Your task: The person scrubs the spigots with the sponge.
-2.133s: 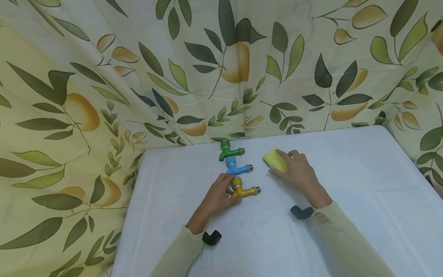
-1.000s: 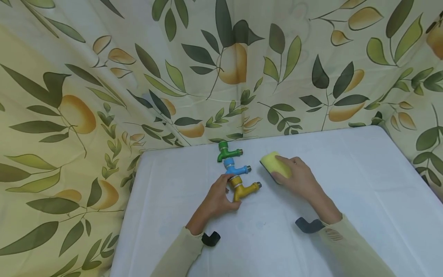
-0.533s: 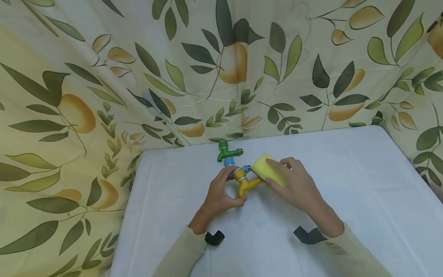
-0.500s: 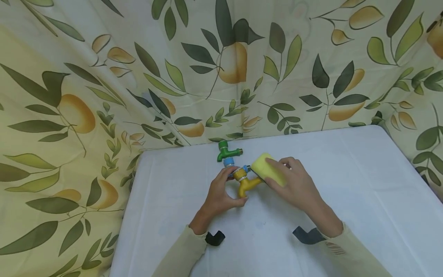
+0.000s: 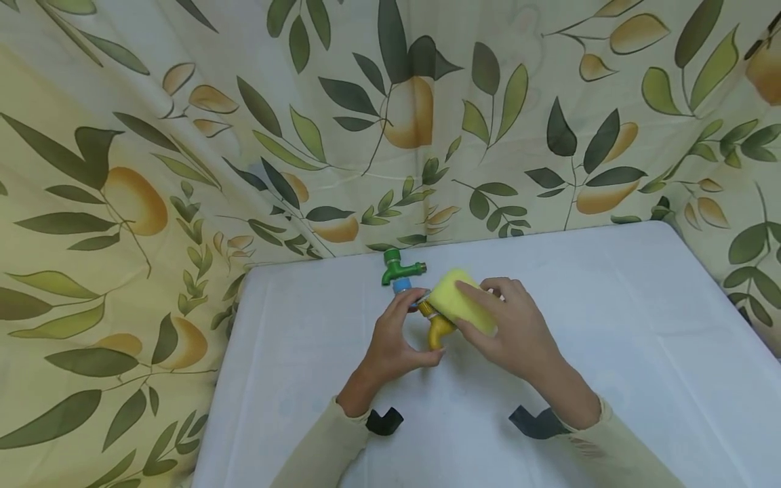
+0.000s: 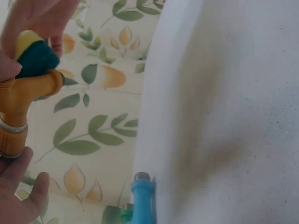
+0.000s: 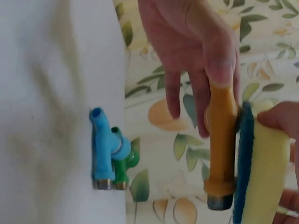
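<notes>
Lifted from the white table (image 5: 610, 325) since two seconds ago, the yellow tap (image 5: 436, 331) is now held above the cloth, and the yellow sponge (image 5: 459, 306), which lay apart to its right, has been brought against it.

Head view: the left hand (image 5: 390, 342) curls fingers and thumb round the tap's body; only the tap's lower end shows between the two hands. The right hand (image 5: 512, 332) grips the sponge from above, fingers bent over its top face. The green tap (image 5: 398, 267) lies on the table near the back edge, with the blue tap (image 5: 401, 287) just in front of it, partly hidden by the left hand. A leaf-and-pear printed curtain (image 5: 183, 169) hangs behind and to the left.

Left wrist view: the yellow tap (image 6: 21, 107) is pinched between thumb and fingers of the left hand (image 6: 18, 186); the sponge's dark green scouring face (image 6: 37, 59) presses on the tap's upper part. The blue tap (image 6: 142, 198) rests at the table edge.

Right wrist view: the left hand's fingers (image 7: 219, 56) wrap the yellow tap (image 7: 220, 144), whose metal threaded end points down. The sponge (image 7: 264, 172) lies flat along the tap, scouring side touching it. The blue tap (image 7: 105, 149) and green tap (image 7: 124, 168) lie side by side, touching.
</notes>
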Demonstrator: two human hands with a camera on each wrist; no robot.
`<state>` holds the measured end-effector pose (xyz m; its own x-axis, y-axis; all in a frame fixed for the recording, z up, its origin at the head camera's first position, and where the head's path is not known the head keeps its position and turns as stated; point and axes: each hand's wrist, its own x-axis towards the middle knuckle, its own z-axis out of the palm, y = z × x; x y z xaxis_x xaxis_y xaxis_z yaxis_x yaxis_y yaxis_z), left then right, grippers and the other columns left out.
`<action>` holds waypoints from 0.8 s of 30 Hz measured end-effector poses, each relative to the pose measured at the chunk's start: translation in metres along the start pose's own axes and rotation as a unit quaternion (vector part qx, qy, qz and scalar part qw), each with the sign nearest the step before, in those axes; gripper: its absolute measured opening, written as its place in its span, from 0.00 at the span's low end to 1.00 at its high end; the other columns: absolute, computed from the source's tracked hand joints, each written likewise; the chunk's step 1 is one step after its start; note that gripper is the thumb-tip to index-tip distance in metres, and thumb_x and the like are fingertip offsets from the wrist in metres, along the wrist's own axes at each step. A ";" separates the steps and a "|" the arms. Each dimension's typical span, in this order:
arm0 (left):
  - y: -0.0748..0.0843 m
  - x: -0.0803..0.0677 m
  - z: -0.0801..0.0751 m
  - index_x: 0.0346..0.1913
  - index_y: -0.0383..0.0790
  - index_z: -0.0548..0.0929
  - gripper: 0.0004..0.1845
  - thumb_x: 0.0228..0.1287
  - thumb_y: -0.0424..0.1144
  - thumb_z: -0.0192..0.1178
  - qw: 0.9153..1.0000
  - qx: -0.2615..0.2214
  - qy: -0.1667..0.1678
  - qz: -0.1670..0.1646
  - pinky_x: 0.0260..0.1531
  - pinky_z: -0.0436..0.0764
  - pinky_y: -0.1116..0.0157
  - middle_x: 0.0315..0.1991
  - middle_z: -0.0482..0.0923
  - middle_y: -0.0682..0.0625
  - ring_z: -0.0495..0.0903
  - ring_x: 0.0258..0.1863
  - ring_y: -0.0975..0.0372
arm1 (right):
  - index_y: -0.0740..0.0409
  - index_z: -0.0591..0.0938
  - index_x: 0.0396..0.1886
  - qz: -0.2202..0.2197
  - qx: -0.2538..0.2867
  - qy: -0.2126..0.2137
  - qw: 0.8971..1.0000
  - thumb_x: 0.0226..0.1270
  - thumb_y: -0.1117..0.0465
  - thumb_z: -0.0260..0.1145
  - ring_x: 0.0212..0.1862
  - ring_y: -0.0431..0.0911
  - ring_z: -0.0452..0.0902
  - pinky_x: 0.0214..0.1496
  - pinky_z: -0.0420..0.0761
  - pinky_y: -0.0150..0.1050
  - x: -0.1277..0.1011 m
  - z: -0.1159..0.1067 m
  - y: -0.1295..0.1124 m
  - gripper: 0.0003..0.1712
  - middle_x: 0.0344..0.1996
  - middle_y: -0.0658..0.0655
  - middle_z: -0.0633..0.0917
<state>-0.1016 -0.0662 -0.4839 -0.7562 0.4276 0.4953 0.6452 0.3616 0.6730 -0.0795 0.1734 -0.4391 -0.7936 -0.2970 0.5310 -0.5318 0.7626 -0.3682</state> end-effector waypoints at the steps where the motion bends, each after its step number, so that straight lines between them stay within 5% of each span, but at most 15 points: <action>1: 0.001 0.000 0.000 0.71 0.39 0.68 0.49 0.44 0.41 0.82 1.000 0.000 0.001 0.003 0.61 0.82 0.62 0.66 0.72 0.46 0.77 0.61 0.58 | 0.45 0.84 0.62 -0.014 0.003 -0.004 1.000 0.53 0.50 0.78 0.46 0.53 0.76 0.36 0.77 0.45 0.000 -0.001 -0.002 0.33 0.46 0.60 0.82; 5: 0.002 -0.001 -0.002 0.71 0.38 0.68 0.50 0.41 0.40 0.82 1.000 -0.002 0.010 0.007 0.60 0.82 0.62 0.66 0.73 0.46 0.78 0.61 0.59 | 0.44 0.86 0.57 -0.050 -0.010 0.009 0.999 0.49 0.49 0.76 0.43 0.53 0.77 0.35 0.76 0.48 -0.001 -0.005 -0.004 0.31 0.43 0.58 0.83; 9: 0.002 -0.001 -0.003 0.71 0.39 0.68 0.50 0.42 0.40 0.82 1.000 -0.006 0.009 0.005 0.61 0.82 0.63 0.66 0.73 0.46 0.78 0.61 0.59 | 0.46 0.86 0.57 -0.023 -0.014 0.027 0.999 0.49 0.50 0.75 0.43 0.53 0.76 0.34 0.75 0.46 0.004 -0.005 -0.004 0.30 0.42 0.59 0.81; 17: 0.003 0.002 -0.005 0.71 0.38 0.68 0.49 0.43 0.40 0.82 1.000 -0.012 0.014 0.000 0.61 0.81 0.65 0.66 0.73 0.46 0.77 0.63 0.59 | 0.43 0.87 0.56 -0.075 -0.004 -0.012 0.997 0.48 0.49 0.75 0.43 0.50 0.76 0.38 0.76 0.49 0.007 -0.006 -0.008 0.30 0.42 0.55 0.82; 24: 0.004 0.002 -0.003 0.71 0.38 0.68 0.49 0.44 0.40 0.81 1.000 -0.016 0.010 0.003 0.61 0.81 0.64 0.66 0.73 0.46 0.77 0.62 0.59 | 0.45 0.85 0.59 -0.050 -0.015 -0.014 0.999 0.52 0.48 0.75 0.46 0.53 0.77 0.39 0.77 0.49 0.011 -0.005 -0.009 0.30 0.45 0.59 0.82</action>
<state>-0.1012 -0.0662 -0.4788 -0.7549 0.4122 0.5102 0.6460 0.3326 0.6871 -0.0818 0.1661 -0.4257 -0.7455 -0.3878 0.5421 -0.5998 0.7450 -0.2918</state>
